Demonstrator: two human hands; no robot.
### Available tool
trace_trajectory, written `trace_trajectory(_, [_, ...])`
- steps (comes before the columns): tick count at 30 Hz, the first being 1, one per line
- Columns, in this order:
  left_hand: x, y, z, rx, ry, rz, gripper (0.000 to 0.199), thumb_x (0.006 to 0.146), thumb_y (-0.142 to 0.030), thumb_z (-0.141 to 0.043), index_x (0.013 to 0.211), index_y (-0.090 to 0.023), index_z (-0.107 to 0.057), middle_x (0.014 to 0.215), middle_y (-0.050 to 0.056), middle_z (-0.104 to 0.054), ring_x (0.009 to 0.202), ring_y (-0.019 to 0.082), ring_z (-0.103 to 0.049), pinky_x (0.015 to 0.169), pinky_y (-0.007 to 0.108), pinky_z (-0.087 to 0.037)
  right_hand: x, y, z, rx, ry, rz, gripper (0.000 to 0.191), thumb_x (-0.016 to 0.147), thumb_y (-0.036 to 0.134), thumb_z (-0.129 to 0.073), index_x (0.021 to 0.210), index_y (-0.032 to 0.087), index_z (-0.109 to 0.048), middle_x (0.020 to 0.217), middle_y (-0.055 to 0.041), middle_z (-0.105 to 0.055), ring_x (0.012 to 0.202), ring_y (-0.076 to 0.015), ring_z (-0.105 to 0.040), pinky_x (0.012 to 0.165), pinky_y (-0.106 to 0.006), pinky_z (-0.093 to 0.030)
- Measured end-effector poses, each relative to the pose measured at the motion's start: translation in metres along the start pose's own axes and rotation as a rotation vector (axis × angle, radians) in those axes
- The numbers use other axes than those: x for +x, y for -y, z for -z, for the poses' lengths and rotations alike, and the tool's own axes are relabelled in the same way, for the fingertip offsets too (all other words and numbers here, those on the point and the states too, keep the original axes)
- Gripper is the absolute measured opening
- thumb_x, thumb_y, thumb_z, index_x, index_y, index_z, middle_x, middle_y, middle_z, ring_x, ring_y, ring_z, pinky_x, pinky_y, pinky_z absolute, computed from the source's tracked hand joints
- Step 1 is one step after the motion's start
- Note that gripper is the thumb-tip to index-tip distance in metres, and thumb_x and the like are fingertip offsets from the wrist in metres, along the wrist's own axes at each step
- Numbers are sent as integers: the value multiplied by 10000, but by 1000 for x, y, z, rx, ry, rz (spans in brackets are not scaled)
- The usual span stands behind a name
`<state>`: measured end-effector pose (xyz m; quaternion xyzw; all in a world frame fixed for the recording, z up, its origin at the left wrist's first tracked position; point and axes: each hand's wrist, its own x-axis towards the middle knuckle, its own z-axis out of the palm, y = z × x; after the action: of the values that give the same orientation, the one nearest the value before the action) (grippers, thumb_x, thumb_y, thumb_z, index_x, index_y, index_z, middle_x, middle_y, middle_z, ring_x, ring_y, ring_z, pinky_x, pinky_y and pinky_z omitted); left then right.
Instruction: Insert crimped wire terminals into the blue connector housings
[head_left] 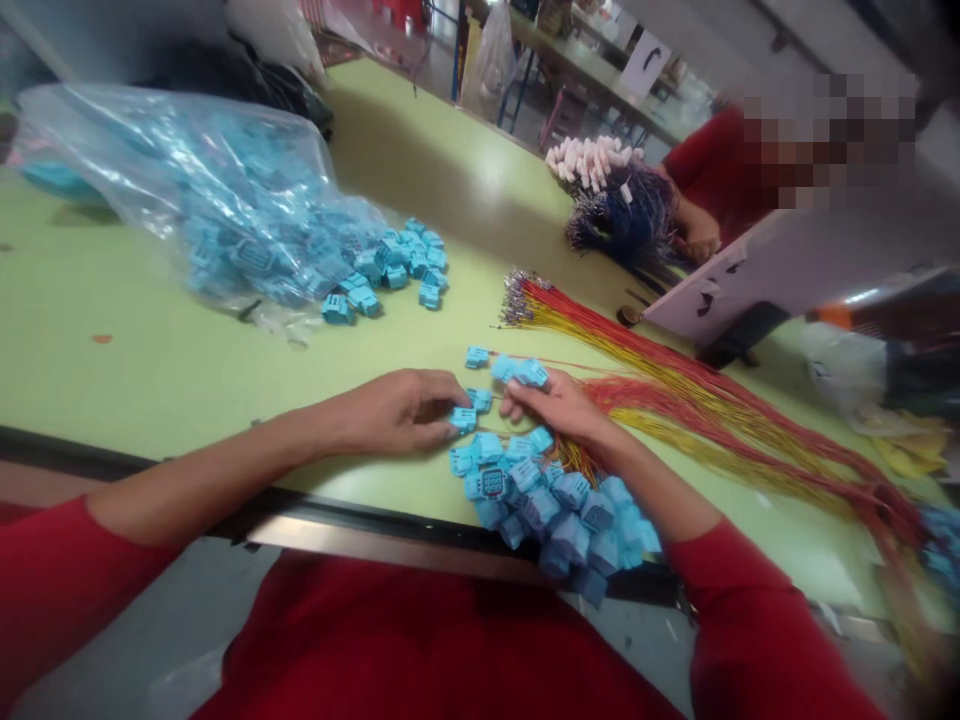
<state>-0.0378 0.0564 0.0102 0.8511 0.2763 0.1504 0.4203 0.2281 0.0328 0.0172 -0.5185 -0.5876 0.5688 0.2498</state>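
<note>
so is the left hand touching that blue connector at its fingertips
Touching: the head view shows the fingers of the left hand meeting the blue plastic connector at their tips, with no gap showing.

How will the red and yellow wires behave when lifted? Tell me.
The red and yellow wires look thin and long, so they will probably droop and flop when lifted. They fan loosely across the table, so strands may slide apart. Their metal tips could snag.

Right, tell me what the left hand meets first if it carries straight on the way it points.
The small blue plastic connector at the fingertips of the left hand comes first; depth is unclear, so the hand may already be touching it. The right hand lies beyond.
</note>
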Motion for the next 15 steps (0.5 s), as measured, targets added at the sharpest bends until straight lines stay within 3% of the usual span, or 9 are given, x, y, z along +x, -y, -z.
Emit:
trace_trajectory(6, [9, 11, -1, -179, -102, 38, 352, 896, -347, -618, 1172, -141, -688, 942, 103, -728, 770, 198, -644, 668, 335, -513, -1, 9, 0, -20, 82, -18, 319, 805, 472, -776, 798, 178, -653, 721, 4, -626, 632, -107, -535, 624, -277, -457])
trace_trajectory(10, [12, 6, -2, -238, -131, 76, 336, 938, -391, -562, 1126, -139, -682, 924, 87, -739, 770, 193, -654, 701, 337, -532, -3, 13, -2, -59, 165, -21, 338, 706, 408, -851, 831, 180, -634, 692, 36, -583, 623, -107, -493, 587, -264, -398])
trace_trajectory(13, [8, -8, -3, -43, -348, 84, 379, 912, -453, -589, 1088, -130, -681, 933, 109, -725, 743, 200, -633, 685, 344, -527, -2, 10, -4, -73, 146, -1, 269, 751, 380, -794, 832, 183, -630, 669, 49, -534, 598, -97, -435, 569, -259, -344])
trace_trajectory(15, [3, -17, -4, 90, -372, -19, 361, 906, -439, -606, 1083, -137, -694, 991, 120, -716, 800, 210, -641, 736, 348, -530, 0, 7, -5, -63, 113, 13, 216, 796, 369, -737, 839, 190, -624, 648, 55, -501, 582, -96, -398, 561, -260, -312])
